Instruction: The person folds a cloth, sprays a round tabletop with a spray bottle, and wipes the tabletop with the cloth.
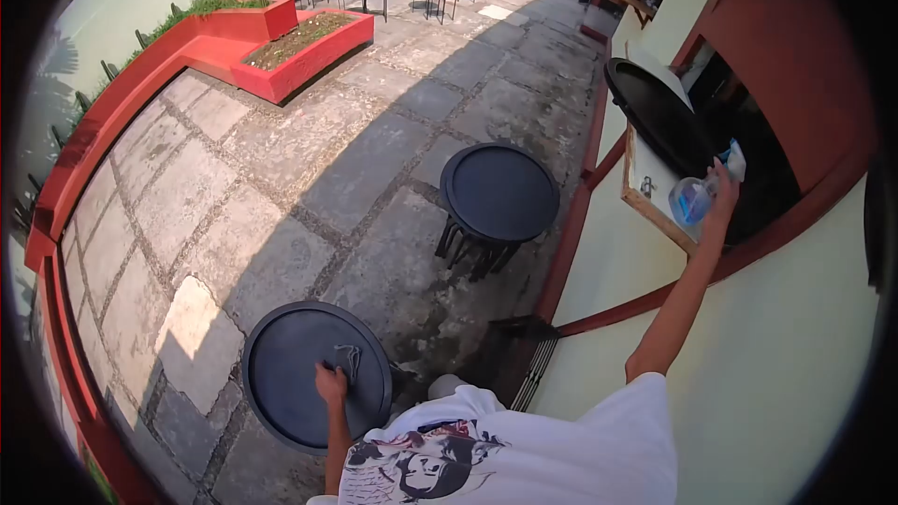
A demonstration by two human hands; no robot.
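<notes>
The right hand (723,189) is closed around the neck of a clear spray bottle (690,203) with blue on it, at the window ledge (652,189), while the left hand (329,382) is at a crumpled grey cloth (349,361) on a round black table (290,411), though whether its fingers pinch the cloth I cannot tell. Near the bottle, a large black tray (650,112) leans at the window opening; a second round black table (500,192) stands farther out on the stone paving (374,164), and beyond it is a red planter (309,56).
</notes>
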